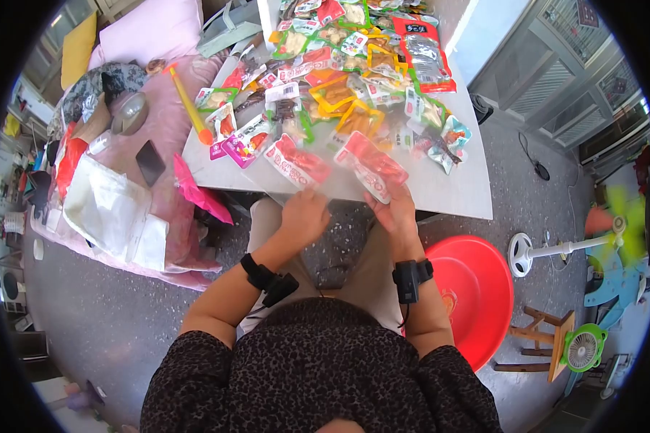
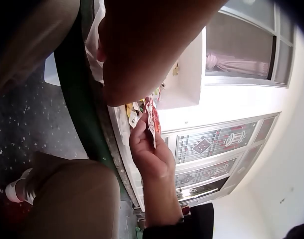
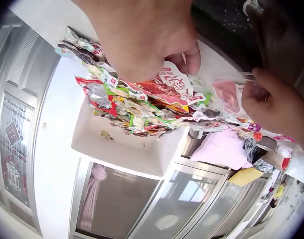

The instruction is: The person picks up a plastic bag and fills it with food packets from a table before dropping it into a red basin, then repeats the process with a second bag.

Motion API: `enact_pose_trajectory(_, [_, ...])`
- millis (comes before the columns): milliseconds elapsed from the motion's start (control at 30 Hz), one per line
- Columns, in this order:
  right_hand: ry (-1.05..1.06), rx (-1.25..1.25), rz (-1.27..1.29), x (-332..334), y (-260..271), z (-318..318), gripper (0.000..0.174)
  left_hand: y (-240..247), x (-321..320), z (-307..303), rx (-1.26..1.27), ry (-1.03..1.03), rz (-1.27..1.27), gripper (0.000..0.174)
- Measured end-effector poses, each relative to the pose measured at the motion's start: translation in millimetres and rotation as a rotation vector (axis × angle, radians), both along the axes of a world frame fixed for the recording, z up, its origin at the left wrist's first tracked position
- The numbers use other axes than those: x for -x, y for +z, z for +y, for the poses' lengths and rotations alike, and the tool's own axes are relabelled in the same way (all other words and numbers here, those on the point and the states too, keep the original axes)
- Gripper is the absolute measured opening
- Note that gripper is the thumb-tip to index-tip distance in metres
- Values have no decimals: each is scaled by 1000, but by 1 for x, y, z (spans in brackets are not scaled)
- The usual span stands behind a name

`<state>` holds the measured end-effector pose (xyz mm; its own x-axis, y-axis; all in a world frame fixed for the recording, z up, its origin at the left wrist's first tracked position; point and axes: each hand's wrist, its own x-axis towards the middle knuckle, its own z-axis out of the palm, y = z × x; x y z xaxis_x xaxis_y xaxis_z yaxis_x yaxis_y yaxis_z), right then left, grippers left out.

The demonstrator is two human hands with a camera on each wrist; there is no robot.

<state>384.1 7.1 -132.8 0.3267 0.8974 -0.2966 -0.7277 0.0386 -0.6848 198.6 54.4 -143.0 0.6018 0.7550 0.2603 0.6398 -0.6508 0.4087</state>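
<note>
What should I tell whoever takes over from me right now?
Left hand pinches what looks like a clear bag at the table's near edge.
Right hand grips a red packet.
Second red packet lies by the left hand; the pile lies behind.
Done: two red packets drawn near, it seems.
Left: the pile looks unsorted; I cannot tell whether anything is in the bag.

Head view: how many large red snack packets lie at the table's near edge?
2. The left red packet lies just ahead of the left hand; the right red packet is pinched by the right hand. More may hide in the pile behind.
</note>
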Motion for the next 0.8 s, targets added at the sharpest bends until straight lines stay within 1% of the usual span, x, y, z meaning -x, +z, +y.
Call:
enact_pose_trajectory(67, [3,10,2,0,0,-7,27,-5,-1,4,60,41,-1,13])
enact_pose_trajectory(167, [4,15,25,-5,-8,-21,26,-4,-2,6,109,61,-171,11])
enact_pose_trajectory(267, [-20,49,38,-2,-9,-34,23,-13,-9,14,124,11,-352,12])
enact_pose_trajectory(367, [-23,56,24,2,-9,-42,22,-6,-15,15,234,36,-345,12])
enact_pose_trajectory(467, [-52,48,-3,6,-3,-46,21,-13,-16,20,280,33,-418,13])
enact_pose_trajectory(567, [-74,39,-39,8,0,-47,21,-15,-17,25,468,129,-436,14])
enact_pose_trajectory(667, [-105,43,-62,12,3,-45,20,-20,-19,25,587,182,-546,14])
enact_pose_trajectory(733, [-111,35,-58,14,7,-45,20,-19,-20,23,621,167,-469,13])
enact_pose_trajectory(767, [-117,34,-97,15,6,-44,20,-19,-21,22,639,158,-430,13])
enact_pose_trajectory(800, [-123,33,-136,17,5,-44,20,-20,-22,22,510,128,-388,13])
